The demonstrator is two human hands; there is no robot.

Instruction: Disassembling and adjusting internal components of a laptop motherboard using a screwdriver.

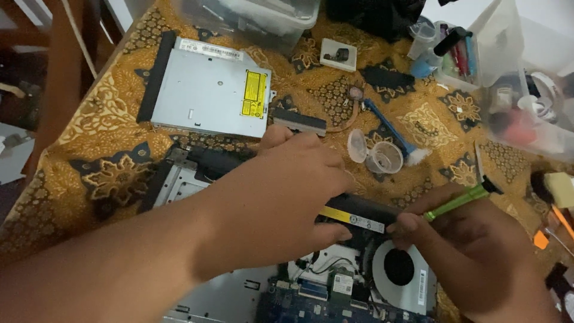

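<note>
Opened laptop chassis (335, 287), silver inside with a round black fan, lies on the patterned gold cloth (119, 96), its lower part cut off and its middle hidden by the left hand (281, 203), curled onto the long black battery bar (359, 210). Right hand (472, 251) pinches a green-handled screwdriver (457, 202); its tip is hidden.

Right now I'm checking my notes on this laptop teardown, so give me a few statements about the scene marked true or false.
1. The right hand holds a green-handled screwdriver. True.
2. The left hand rests on the long black battery. True.
3. The silver optical drive sits inside the laptop. False: it lies apart on the patterned cloth.
4. The cooling fan is covered. False: it is exposed.
</note>
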